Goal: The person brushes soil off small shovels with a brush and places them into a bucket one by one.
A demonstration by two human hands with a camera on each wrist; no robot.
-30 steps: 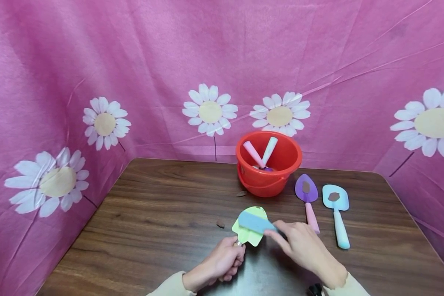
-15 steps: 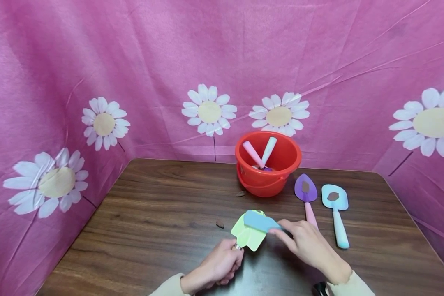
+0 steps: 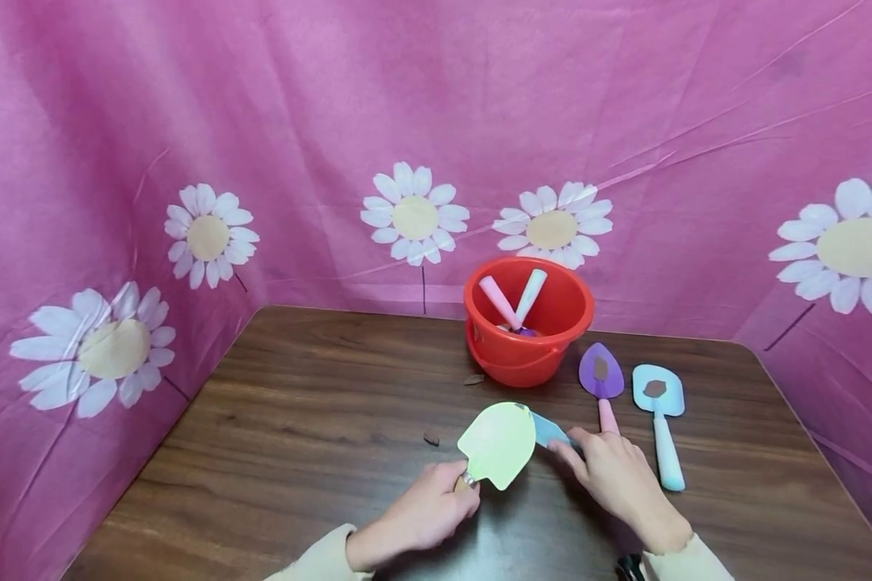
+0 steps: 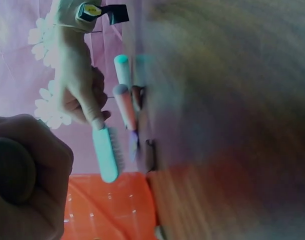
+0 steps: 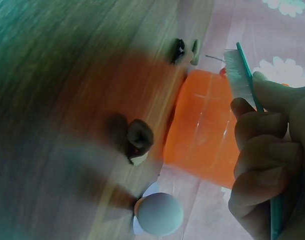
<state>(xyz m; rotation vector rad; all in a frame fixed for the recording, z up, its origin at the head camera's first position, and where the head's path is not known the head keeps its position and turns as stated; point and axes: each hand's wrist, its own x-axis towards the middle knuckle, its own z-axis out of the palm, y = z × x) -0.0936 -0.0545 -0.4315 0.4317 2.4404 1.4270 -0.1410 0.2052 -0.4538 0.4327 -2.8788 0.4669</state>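
By its handle my left hand [image 3: 429, 504] grips a yellow-green hand trowel [image 3: 500, 444], its broad blade facing up over the table. A small dark mark shows near the blade's tip. My right hand [image 3: 618, 476] holds a blue brush [image 3: 550, 432] between thumb and fingers. Part of the brush lies behind the blade's right edge; whether they touch, I cannot tell. Pale bristles of the brush [image 5: 238, 75] show in the right wrist view. In the left wrist view, the round handle end [image 4: 11, 170] fills my left fist, and the brush [image 4: 106, 155] appears beyond it.
A red bucket [image 3: 519, 355] with pink and pale blue handles inside stands behind the hands. A purple trowel [image 3: 601, 355] and a light blue trowel [image 3: 666, 379], each bearing a brown piece, lie at right. Brown pieces [image 3: 431, 438] lie on the table [image 3: 298, 452].
The brush has moved right, off the middle of the trowel blade to its right edge. The trowel has turned so that its blade shows broader. The bucket and other trowels have stayed put.
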